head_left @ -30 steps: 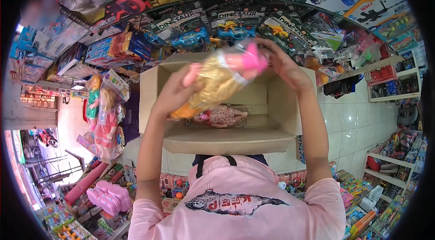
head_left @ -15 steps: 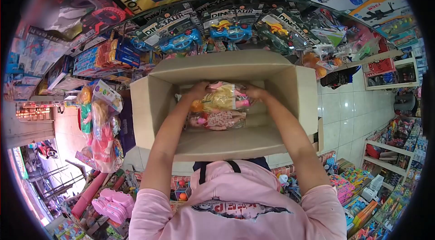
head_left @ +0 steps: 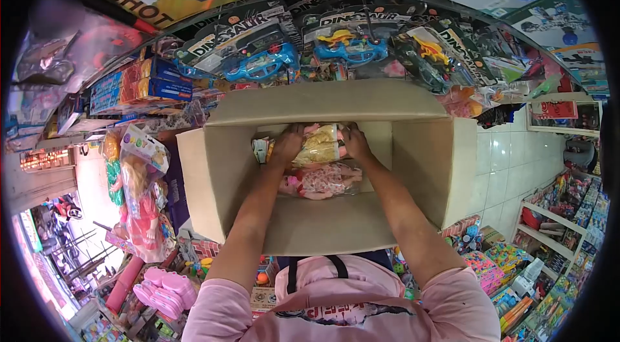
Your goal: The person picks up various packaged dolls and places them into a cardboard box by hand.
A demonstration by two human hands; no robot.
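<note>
Inside an open cardboard box, a doll in a yellow dress lies in clear wrapping along the back wall. My left hand is closed on its left end, and my right hand grips its right end near the legs. Just in front of it, a wrapped doll in a patterned pink and red dress lies on the box floor. Neither hand touches that second doll. Parts of my fingertips are hidden behind the yellow doll.
Hanging dinosaur toy packs line the shelf behind the box. Bagged dolls hang at the left, above pink cases. Tiled floor and a white shelf show at the right.
The yellow-dressed doll now sits deeper in the box, against the back wall, with both hands still on it. The view has shifted, and the box appears larger.
</note>
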